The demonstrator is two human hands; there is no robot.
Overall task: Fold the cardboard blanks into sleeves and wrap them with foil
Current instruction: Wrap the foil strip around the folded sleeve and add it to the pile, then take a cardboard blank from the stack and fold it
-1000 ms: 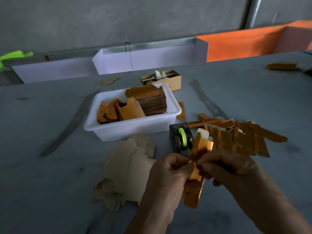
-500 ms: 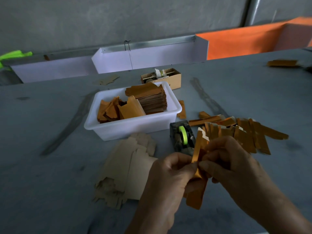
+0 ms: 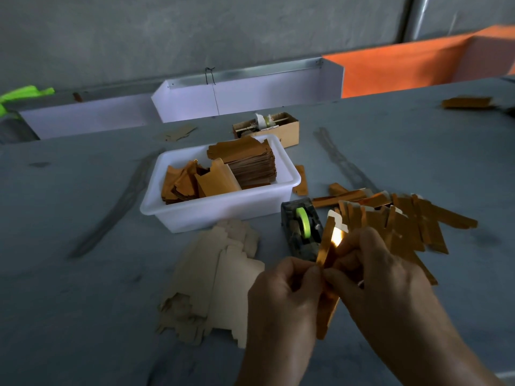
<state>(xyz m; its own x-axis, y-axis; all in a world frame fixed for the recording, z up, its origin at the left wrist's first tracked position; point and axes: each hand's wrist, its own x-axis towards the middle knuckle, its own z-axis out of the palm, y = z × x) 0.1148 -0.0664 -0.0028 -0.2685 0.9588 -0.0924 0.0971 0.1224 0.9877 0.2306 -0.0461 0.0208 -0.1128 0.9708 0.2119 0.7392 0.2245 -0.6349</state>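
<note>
A pile of plain cardboard blanks (image 3: 214, 280) lies on the grey surface (image 3: 83, 274) before a white tub (image 3: 223, 210) of gold pieces. The left hand (image 3: 281, 299) and right hand (image 3: 379, 277) both pinch an upright foil-wrapped sleeve (image 3: 328, 263) (a tape dispenser (image 3: 301, 229) just behind). Finished sleeves (image 3: 404, 218) lie right.

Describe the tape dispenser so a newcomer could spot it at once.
Start at the white plastic tub in the middle of the grey table. Just off the tub's near right corner, between it and the spread of gold foil-wrapped sleeves, stands the tape dispenser. It is the only dark, blocky thing there, and it carries a bright green roll of tape, unlike the gold and tan pieces around it.
</note>
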